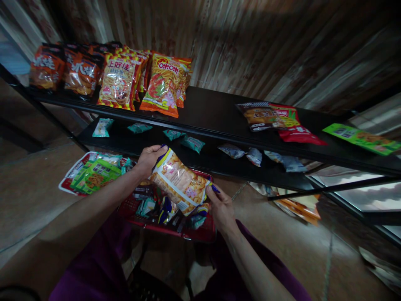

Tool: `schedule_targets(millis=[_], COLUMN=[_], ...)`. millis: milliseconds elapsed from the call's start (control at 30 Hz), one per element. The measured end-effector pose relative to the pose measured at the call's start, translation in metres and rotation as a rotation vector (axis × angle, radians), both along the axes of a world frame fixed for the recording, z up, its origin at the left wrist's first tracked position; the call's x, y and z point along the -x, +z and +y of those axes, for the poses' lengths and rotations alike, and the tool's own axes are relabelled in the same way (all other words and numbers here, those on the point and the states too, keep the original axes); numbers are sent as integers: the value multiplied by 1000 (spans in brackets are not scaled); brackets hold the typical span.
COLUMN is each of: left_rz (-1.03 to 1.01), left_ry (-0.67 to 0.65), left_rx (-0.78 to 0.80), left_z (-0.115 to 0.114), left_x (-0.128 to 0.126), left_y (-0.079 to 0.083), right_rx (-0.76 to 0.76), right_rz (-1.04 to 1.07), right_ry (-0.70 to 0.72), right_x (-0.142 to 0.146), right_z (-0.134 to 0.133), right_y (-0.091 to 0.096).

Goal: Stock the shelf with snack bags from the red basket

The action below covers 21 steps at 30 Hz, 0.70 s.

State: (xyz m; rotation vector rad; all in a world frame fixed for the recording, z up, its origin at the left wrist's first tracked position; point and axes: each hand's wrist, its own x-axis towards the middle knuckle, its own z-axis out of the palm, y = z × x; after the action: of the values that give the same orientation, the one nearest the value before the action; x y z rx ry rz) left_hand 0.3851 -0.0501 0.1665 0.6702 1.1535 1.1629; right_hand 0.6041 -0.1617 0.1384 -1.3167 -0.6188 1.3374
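A snack bag (180, 182), yellow and white with dark blue ends, is stretched between my two hands. My left hand (149, 161) pinches its upper left end, while my right hand (221, 205) grips the lower right end. Beneath the bag stands a red basket (194, 237) holding several small teal packets (146, 207) and another blue-ended bag (167, 210). The held bag hides part of the basket's contents.
A black shelf (216, 108) carries orange-and-black bags (82, 75), red-and-yellow bags (120, 81) and an orange bag (163, 85). Small packets lie on the lower shelf (209, 161). Another basket (67, 177) with green packets (97, 174) stands left. Packages (294, 207) lie under the shelf.
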Motion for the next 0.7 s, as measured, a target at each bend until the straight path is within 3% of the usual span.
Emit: schedule_targets(millis=[233,433,567,700], left_rz=[17,-79,4,87], left_ry=[-54,-216,-361,-409], left_rx=[28,112,173,193], left_z=[-2,-3,-2,0], left_x=[4,7,11,16], left_y=[-4,-10,-9,-14], right_rx=[-5,-30,-40,-53], right_rz=[-38,-140,-141,-91], right_ry=[-17,-71,-84,-86], right_x=[-4,-5,-9,-11], right_z=[-1,2,3,3], right_y=[-4,2,-1,-5])
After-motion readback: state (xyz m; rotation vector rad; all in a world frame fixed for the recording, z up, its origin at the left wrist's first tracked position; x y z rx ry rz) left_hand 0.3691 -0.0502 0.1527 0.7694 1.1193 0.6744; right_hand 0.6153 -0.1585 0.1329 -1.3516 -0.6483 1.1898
